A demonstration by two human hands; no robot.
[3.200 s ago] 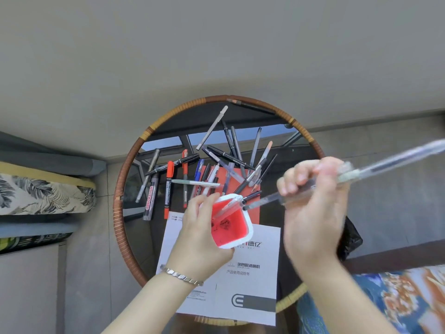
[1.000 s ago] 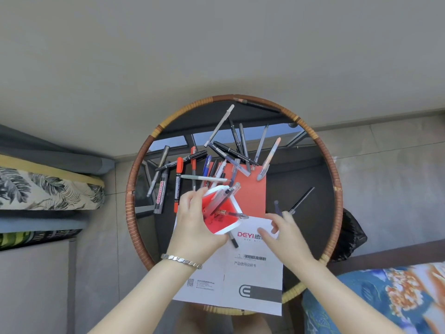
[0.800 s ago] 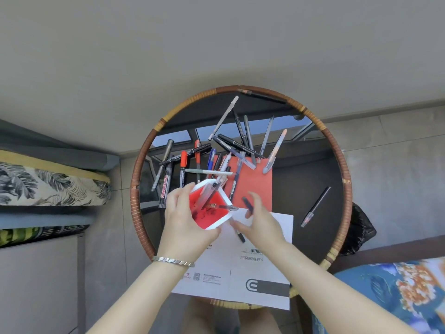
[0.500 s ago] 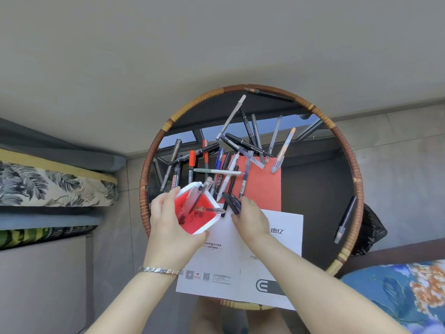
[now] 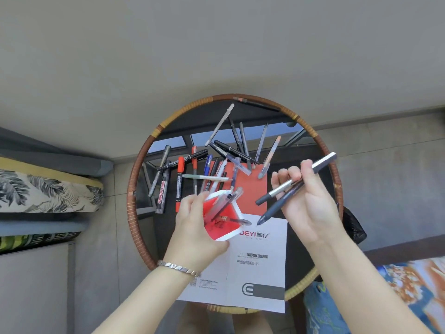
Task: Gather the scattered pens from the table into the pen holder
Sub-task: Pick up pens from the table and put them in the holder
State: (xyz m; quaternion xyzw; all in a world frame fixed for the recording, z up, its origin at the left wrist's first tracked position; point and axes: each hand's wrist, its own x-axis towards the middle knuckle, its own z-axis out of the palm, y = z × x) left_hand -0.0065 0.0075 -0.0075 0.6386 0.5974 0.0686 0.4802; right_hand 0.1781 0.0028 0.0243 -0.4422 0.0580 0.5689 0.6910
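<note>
The right hand (image 5: pixel 307 201) is hovering palm-up above the table (image 5: pixel 337 169), fingers curled around two pens (image 5: pixel 284 192). Both are running diagonally, tips pointing down-left toward the holder (image 5: pixel 222 219), caps sticking out up-right past the knuckles. The left hand (image 5: pixel 195 227) is gripping the holder from its left side, tilting its red mouth toward the right hand; a few pens are already lying inside, blurred together. More pens (image 5: pixel 216 165) are lying scattered beyond both hands. The paper (image 5: pixel 260 268) under the wrists is partly covered.

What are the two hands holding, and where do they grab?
The left hand grips the red pen holder by its side. The right hand pinches two pens around their middles.
</note>
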